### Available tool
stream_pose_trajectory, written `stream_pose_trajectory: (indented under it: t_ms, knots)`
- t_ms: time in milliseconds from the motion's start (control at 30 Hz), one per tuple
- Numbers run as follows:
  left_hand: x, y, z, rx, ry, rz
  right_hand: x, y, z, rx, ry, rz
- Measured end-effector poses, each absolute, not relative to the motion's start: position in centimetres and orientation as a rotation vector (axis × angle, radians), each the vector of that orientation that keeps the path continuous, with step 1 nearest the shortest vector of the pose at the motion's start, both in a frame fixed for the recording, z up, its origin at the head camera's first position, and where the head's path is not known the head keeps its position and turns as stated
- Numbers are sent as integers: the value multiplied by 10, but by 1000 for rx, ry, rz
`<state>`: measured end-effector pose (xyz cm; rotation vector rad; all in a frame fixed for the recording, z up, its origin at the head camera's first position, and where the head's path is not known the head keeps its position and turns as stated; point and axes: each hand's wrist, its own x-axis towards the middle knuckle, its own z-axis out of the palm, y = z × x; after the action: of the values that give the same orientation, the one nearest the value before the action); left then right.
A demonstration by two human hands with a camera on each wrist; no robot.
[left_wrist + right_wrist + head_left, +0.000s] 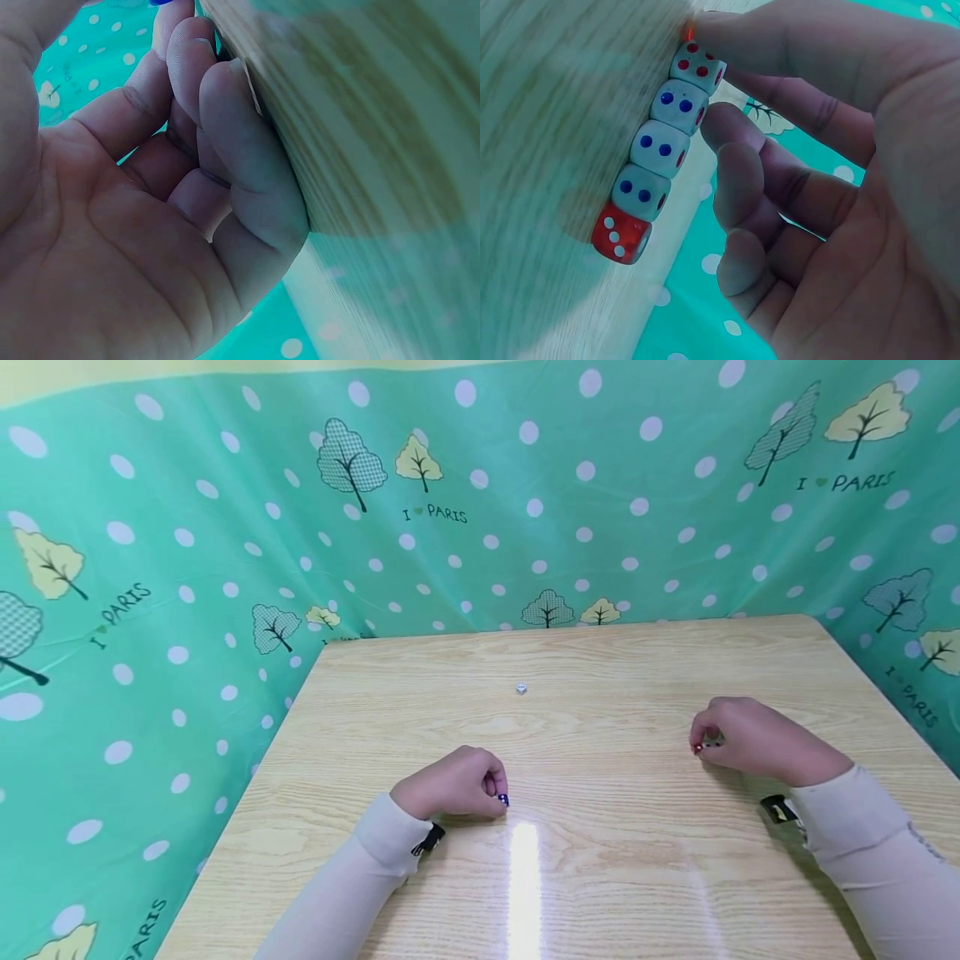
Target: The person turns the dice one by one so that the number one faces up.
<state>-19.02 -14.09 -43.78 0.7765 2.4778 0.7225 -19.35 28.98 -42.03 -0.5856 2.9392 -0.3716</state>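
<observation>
My left hand [461,783] is low over the wooden table, pinching a dark blue die [503,800] between thumb and index finger. In the left wrist view only a sliver of that die shows at the top edge, and the other fingers curl beside the tabletop. On the right side, my right hand [757,739] pinches a red die [697,749] at one end of a straight row of dice. Several white dice [661,148] follow it face to face, and another red die [621,234] forms the opposite end. Much of the row is hidden under the hand in the head view.
A single white die [521,689] lies farther back on the wooden table [420,693]. Green polka-dot cloth [487,560] hangs behind the table and along both sides. A bright light reflection [525,885] crosses the front of the tabletop.
</observation>
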Motion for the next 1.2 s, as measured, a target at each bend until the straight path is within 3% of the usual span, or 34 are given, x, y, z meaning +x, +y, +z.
stream_pose_trajectory:
  t_ms: [833, 1200]
  knots:
    - [-189, -143, -435, 765, 2470, 744, -192, 283, -412, -600, 2966, -379]
    - [-189, -142, -435, 779, 2464, 750, -213, 237, -416, -755, 2942, -507]
